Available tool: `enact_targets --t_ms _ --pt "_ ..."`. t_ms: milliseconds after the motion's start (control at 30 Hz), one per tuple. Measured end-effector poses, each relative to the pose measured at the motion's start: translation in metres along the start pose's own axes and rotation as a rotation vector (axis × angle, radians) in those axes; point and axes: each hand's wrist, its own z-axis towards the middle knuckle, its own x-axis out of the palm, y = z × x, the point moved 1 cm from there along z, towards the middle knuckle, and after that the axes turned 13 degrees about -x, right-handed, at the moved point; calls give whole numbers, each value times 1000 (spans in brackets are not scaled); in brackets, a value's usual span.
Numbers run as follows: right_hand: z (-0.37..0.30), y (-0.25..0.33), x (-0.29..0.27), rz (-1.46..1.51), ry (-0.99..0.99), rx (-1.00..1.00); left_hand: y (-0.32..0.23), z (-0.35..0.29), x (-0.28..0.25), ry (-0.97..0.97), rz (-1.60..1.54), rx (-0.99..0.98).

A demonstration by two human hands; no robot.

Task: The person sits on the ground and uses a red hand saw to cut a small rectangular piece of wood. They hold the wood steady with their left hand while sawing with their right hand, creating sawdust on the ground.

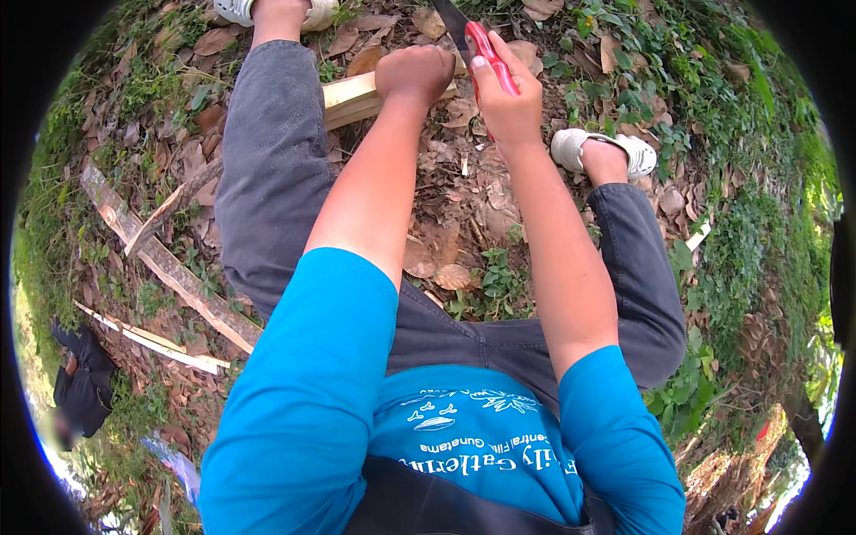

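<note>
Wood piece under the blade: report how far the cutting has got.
Done: split strips lie on the ground at the left. In hand: left hand grips the pale wood piece, right hand holds the red-handled knife. Left: that piece looks whole.

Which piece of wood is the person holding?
The pale, squared wood piece across the left knee: the left hand grips its end. The long bark-covered strip and thin pale slivers lie untouched on the leaves. The right hand holds a red-handled knife.
</note>
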Motion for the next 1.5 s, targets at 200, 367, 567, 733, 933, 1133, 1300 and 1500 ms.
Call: enact_targets --t_ms 200,367,567,733,933,1133,1300,1500 --pt "-74 63 -32 -62 50 53 7 4 2 -32 5 -49" --pt "-157 120 -104 -137 121 113 6 -2 12 -48 26 -24" --pt "-43 29 -25 -66 31 -16 3 -12 5 -48 97 71" --pt "8 -5 16 -130 -56 -185 -2 4 -4 -21 20 -22" --pt "-152 114 -87 -139 133 60 13 0 5 -61 13 -36" --pt "-100 78 -62 -90 129 91 17 -5 18 -88 44 29" --pt "12 -11 18 -114 -66 -197 0 0 2 25 32 6" --pt "-104 83 -55 -148 90 22 9 3 9 -64 19 -40"
